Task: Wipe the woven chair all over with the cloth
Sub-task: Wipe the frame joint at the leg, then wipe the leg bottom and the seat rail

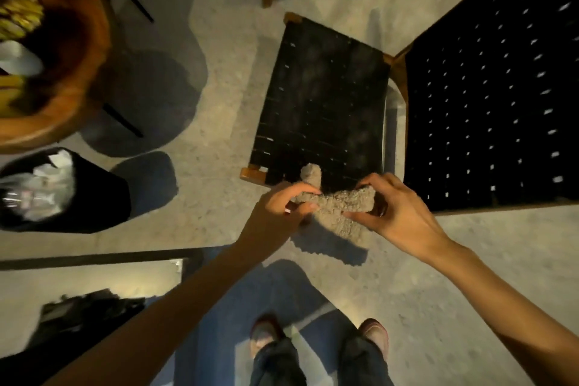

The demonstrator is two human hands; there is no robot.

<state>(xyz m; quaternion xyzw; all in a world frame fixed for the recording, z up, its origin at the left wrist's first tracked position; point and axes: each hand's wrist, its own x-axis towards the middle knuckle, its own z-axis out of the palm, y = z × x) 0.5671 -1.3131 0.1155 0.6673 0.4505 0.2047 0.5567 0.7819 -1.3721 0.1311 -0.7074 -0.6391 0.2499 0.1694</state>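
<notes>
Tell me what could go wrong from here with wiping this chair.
1. The cloth is bunched between the left hand and the right hand. Wiped like that, it may cover little and skip strips.
2. The woven seat shows grey dusty patches, and the gaps between strips could keep the dust.
3. The woven backrest and the wooden frame might get missed.

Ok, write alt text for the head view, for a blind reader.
Seen from above, the left hand and right hand grip a fluffy grey cloth at the near edge of a black woven chair seat. A round wooden table and a black bin stand to the left.
</notes>
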